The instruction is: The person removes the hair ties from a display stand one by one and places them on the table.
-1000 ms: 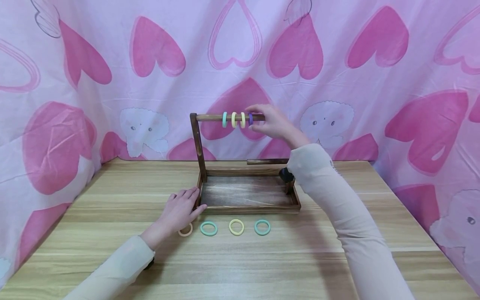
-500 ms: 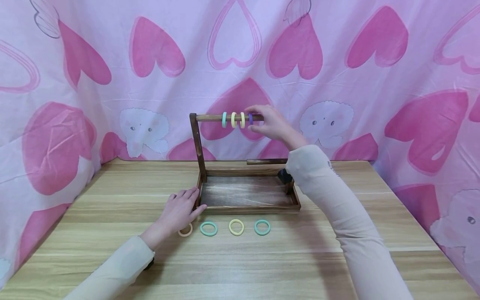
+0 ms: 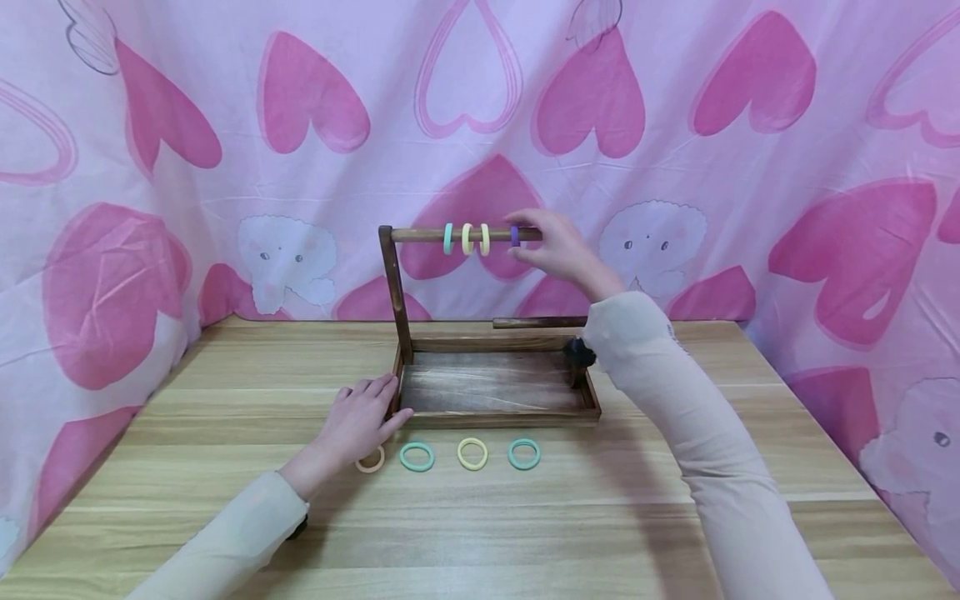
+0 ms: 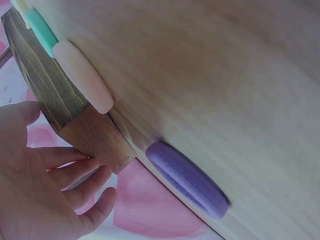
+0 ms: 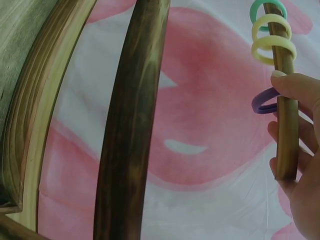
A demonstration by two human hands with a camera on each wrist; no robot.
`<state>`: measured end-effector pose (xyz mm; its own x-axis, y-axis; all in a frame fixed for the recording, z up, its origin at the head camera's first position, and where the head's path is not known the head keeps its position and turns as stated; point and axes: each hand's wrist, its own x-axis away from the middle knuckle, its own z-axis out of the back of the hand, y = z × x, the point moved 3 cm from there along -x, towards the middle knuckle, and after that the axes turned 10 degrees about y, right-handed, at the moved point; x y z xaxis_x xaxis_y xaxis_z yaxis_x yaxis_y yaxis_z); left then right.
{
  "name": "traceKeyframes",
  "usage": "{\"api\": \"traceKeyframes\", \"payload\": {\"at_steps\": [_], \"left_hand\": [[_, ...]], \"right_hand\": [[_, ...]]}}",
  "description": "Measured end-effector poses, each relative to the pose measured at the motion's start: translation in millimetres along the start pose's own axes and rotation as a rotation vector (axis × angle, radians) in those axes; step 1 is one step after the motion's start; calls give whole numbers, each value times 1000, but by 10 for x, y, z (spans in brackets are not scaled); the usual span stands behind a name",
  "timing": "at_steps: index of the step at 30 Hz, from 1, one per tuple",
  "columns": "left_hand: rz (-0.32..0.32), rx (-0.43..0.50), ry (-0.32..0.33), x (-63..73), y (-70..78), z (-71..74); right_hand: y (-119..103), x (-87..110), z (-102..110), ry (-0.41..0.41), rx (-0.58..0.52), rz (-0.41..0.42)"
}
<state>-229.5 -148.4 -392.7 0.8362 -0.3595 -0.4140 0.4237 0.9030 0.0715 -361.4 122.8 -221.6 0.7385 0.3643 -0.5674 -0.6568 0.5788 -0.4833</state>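
Plainly, in the head view, the purple ring [image 3: 515, 237] around the upper bar [image 3: 416, 236] was pinched by the nearer right hand [image 3: 555, 242]. In the left wrist view, the left hand [image 4: 47, 182] was held fingers spread at the tray [image 4: 102, 137]. In the right wrist view, the upper bar's free end was pointed palmward.
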Motion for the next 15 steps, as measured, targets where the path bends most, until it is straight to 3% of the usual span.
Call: {"api": "traceKeyframes", "payload": {"at_steps": [15], "left_hand": [[3, 6, -2, -1, 0, -4]], "right_hand": [[110, 78, 98, 63, -116, -38]]}}
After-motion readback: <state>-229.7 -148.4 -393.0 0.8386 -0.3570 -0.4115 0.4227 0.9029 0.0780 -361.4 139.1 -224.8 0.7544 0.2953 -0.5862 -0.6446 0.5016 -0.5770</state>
